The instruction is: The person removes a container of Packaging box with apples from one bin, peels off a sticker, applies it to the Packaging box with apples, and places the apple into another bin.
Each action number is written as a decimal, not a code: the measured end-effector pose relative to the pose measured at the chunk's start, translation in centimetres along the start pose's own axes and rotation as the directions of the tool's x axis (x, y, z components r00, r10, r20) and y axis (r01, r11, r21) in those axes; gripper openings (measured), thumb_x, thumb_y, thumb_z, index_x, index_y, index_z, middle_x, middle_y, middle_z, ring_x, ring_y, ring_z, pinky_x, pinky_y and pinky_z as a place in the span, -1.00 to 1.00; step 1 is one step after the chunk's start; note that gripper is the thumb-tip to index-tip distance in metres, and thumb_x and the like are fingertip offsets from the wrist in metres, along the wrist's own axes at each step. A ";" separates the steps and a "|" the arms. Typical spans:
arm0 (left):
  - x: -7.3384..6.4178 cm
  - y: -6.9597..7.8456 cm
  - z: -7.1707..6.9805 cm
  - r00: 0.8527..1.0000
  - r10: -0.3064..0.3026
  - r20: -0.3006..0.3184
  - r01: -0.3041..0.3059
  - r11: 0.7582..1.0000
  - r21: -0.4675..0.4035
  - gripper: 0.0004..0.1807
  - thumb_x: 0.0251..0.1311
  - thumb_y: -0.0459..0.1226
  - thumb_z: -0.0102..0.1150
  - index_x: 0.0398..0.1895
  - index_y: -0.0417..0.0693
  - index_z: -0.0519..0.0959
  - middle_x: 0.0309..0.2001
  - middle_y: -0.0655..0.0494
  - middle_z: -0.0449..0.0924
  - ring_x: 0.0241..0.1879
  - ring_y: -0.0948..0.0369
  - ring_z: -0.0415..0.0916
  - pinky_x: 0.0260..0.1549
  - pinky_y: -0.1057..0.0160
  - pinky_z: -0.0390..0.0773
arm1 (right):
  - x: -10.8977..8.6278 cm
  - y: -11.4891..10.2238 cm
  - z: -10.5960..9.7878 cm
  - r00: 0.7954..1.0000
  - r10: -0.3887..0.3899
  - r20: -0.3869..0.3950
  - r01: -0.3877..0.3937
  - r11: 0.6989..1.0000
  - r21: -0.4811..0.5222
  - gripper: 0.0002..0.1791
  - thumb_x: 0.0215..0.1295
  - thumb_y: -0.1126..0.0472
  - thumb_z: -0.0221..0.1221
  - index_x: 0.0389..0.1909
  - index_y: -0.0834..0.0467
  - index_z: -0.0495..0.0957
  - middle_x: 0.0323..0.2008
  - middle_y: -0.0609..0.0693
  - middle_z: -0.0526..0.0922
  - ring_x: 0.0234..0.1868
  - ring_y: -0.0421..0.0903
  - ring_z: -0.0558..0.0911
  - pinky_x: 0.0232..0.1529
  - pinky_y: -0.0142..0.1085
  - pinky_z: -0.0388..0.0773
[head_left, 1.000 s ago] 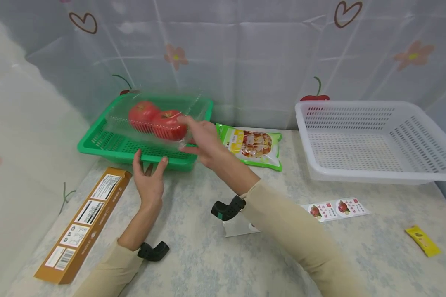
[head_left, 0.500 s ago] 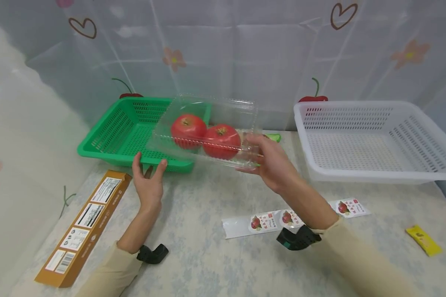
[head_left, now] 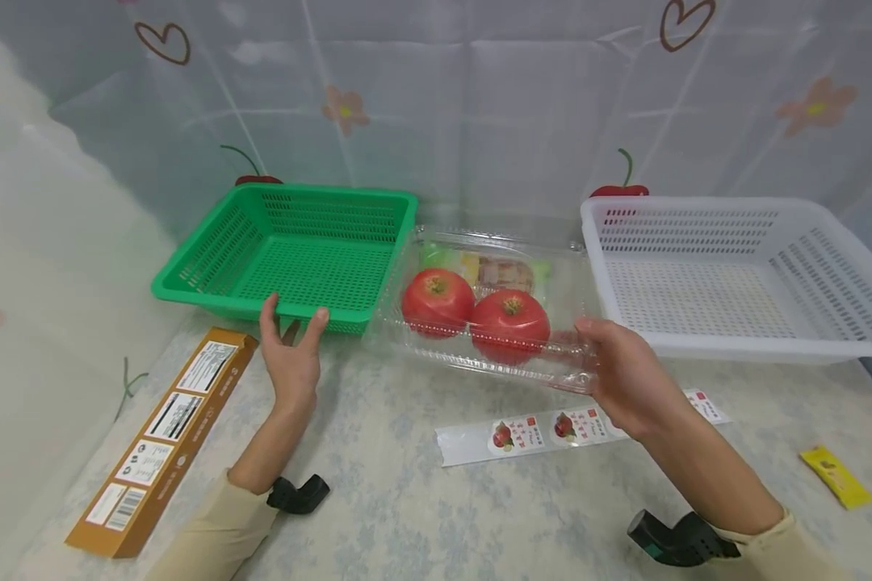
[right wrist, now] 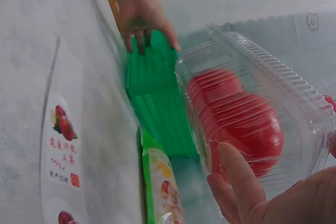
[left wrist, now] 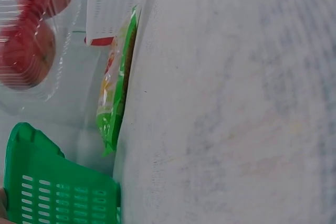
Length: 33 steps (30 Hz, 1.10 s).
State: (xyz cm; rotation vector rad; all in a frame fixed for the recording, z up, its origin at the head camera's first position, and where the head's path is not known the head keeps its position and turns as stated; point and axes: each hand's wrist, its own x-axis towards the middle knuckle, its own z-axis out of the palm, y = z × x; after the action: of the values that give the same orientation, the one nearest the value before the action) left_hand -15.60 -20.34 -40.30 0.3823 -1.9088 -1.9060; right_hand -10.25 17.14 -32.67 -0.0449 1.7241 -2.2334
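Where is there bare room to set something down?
Bare table lies between the left sleeve and the sticker strip; a smaller patch, between the white basket and yellow packet. Crowded: beside the green basket, where the right hand holds the clear box in front of the snack bag.

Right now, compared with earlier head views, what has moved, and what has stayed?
The person's right grip has carried the clear plastic box of two round red fruits rightward from over the green plastic basket toward the white plastic basket, without letting go. The left grip and both baskets stayed put.
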 end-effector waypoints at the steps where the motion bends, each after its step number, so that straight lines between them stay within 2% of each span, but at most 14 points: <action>1: 0.0 0.0 0.0 1.000 0.005 -0.001 -0.005 1.000 -0.002 -0.12 0.21 -0.07 0.35 0.53 0.23 0.09 0.51 0.15 -0.08 0.40 0.00 0.09 0.24 -0.01 0.32 | -0.1 0.3 -0.3 1.000 0.008 -0.008 -0.008 1.000 -0.007 -0.71 0.54 0.08 -0.08 0.17 0.05 0.29 0.16 0.03 0.41 0.14 0.02 0.46 0.04 -0.16 0.56; 8: -0.1 0.1 0.0 1.000 0.006 0.007 -0.006 1.000 -0.003 -0.12 0.22 -0.09 0.34 0.53 0.21 0.08 0.51 0.12 -0.07 0.39 0.00 0.09 0.23 -0.01 0.32 | -0.4 1.7 -1.7 0.998 0.049 -0.028 -0.049 0.999 -0.014 -0.73 0.53 0.10 -0.03 0.14 0.04 0.28 0.18 0.08 0.35 0.14 0.05 0.44 0.03 -0.18 0.56; 14: -0.1 0.1 0.0 1.000 0.015 0.016 -0.015 1.000 -0.010 -0.13 0.24 -0.10 0.33 0.54 0.20 0.08 0.51 0.12 -0.09 0.40 0.01 0.07 0.24 -0.02 0.29 | 0.1 2.4 -2.5 0.994 0.102 -0.038 -0.102 0.995 0.003 -0.81 0.52 0.10 -0.02 0.03 0.06 0.36 0.05 0.02 0.48 0.07 0.00 0.53 0.02 -0.16 0.58; 20: -0.1 0.1 0.0 1.000 0.012 0.019 -0.012 1.000 -0.009 -0.13 0.23 -0.09 0.33 0.53 0.21 0.08 0.51 0.12 -0.10 0.40 0.00 0.06 0.24 -0.03 0.28 | 1.0 2.9 -3.1 0.991 0.131 0.010 -0.131 0.991 -0.008 -0.82 0.51 0.11 -0.02 -0.04 0.11 0.42 0.03 0.04 0.48 0.07 0.02 0.51 0.01 -0.15 0.57; 24: 0.0 0.1 0.1 1.000 0.009 0.019 -0.009 1.000 -0.003 -0.13 0.23 -0.08 0.34 0.53 0.21 0.09 0.51 0.12 -0.08 0.40 0.02 0.07 0.24 -0.01 0.30 | 1.6 3.2 -3.6 0.989 0.145 0.029 -0.145 0.989 -0.020 -0.77 0.52 0.10 -0.03 -0.02 0.17 0.42 0.01 0.05 0.51 0.06 0.04 0.52 0.01 -0.13 0.56; 29: 0.0 0.0 0.0 1.000 0.013 0.015 -0.013 1.000 -0.004 -0.13 0.24 -0.10 0.33 0.54 0.17 0.08 0.50 0.13 -0.05 0.39 0.02 0.09 0.23 -0.01 0.30 | 2.3 3.4 -3.9 0.985 0.172 0.031 -0.169 0.983 -0.077 -0.63 0.51 0.07 -0.01 0.10 0.28 0.31 0.05 0.10 0.46 0.08 0.06 0.48 0.07 -0.10 0.53; 33: -0.1 0.0 -0.1 1.000 0.021 0.017 -0.021 1.000 -0.003 -0.14 0.25 -0.10 0.32 0.54 0.15 0.08 0.50 0.13 -0.07 0.39 0.02 0.08 0.23 -0.02 0.29 | 2.4 3.5 -4.1 0.983 0.180 0.046 -0.174 0.979 -0.109 -0.63 0.50 0.07 -0.01 0.07 0.28 0.26 0.08 0.15 0.41 0.08 0.04 0.46 0.07 -0.10 0.51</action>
State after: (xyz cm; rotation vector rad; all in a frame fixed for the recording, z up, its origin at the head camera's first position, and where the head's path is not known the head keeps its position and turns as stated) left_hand -15.49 -20.43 -40.30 0.3453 -1.9131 -1.9038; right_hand -12.65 19.54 -37.53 0.0219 1.7412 -1.9959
